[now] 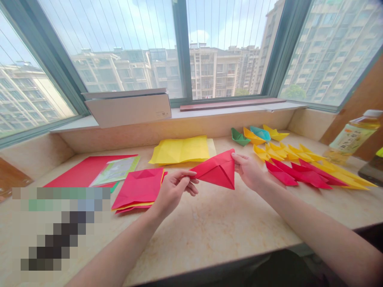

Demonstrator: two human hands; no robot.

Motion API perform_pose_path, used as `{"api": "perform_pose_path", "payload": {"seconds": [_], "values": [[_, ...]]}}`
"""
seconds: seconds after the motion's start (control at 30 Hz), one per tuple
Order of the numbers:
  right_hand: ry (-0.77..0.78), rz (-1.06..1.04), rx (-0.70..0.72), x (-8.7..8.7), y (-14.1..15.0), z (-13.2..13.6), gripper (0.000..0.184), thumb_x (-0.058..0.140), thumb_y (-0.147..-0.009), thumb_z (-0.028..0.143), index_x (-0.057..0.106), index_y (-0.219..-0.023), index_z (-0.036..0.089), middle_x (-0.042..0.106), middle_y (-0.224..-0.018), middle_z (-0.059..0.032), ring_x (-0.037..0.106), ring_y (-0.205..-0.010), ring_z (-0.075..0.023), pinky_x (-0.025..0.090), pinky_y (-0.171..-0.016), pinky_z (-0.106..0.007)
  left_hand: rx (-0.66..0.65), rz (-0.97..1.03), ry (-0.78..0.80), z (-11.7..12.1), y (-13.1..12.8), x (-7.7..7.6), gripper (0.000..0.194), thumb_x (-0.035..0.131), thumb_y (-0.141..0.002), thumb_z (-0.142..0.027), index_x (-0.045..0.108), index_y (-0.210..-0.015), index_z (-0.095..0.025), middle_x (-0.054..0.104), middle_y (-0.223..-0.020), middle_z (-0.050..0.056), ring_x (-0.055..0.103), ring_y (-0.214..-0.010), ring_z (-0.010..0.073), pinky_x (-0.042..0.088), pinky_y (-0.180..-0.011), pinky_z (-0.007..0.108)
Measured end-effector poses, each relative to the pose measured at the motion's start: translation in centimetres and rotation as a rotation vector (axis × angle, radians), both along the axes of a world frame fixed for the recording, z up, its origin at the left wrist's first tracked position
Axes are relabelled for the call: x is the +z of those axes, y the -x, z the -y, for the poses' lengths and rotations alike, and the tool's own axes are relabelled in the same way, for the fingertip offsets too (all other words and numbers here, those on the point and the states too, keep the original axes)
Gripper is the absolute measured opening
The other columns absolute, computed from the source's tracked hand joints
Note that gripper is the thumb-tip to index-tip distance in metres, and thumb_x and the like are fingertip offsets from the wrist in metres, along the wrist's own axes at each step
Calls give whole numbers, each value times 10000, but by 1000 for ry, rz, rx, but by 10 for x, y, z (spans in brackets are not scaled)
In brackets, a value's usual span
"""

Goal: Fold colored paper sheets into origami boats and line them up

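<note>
A folded red sheet of paper (220, 169), triangular with layered flaps, is held up over the counter between my two hands. My left hand (178, 184) pinches its left corner between thumb and fingers. At the upper right corner, my right hand (247, 167) grips the paper, with some fingertips hidden behind it. Just left of my left hand lies a stack of red paper (139, 185) with yellow edges showing beneath. Right of my right hand sit several red paper boats (311, 173), close to several yellow paper boats (278, 151).
Behind my hands lie yellow sheets (181, 150). Green, orange, blue and yellow boats (259, 134) stand at the back. A drink bottle (353, 135) is at the right, a white box (130, 109) on the sill. Large red sheets (77, 171) and a clear packet (116, 170) lie left.
</note>
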State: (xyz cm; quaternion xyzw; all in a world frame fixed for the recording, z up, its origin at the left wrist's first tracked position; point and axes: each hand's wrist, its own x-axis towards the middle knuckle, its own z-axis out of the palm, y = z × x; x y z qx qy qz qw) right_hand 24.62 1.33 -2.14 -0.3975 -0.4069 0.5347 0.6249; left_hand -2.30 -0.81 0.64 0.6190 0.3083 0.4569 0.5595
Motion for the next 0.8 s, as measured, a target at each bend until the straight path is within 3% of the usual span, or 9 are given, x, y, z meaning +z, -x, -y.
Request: {"api": "perform_pose_path", "payload": {"seconds": [0.2,0.4,0.67,0.8], "values": [[-77,27,-33,2,1,1,278,731,-787,464,750,-869,199,761,-870,-69,700,-882,-262,556,-764,-376,53,-18,74,-2,-3,2,250,653,-858,-321,611,-975,-105,708,-739,58,683,-565,151,558,-535,247],[-179,130,-91,2,2,1,335,692,-817,515,760,-951,216,762,-870,-61,696,-892,-269,561,-765,-386,31,-18,103,-4,0,4,418,644,-869,-311,486,-1232,-179,700,-719,12,677,-560,146,558,-542,251],[-199,127,-78,4,4,3,312,679,-838,499,758,-954,221,764,-864,-47,706,-839,-249,559,-757,-373,-58,-14,110,-5,3,1,119,603,-881,-258,510,-907,-187,641,-636,-31,670,-531,152,529,-491,237],[-153,63,-78,5,2,1,288,721,-803,477,758,-911,213,764,-859,-47,706,-859,-244,561,-754,-354,-145,10,109,-4,7,2,181,619,-872,-230,574,-1033,-159,718,-795,40,710,-662,170,576,-619,286]]}}
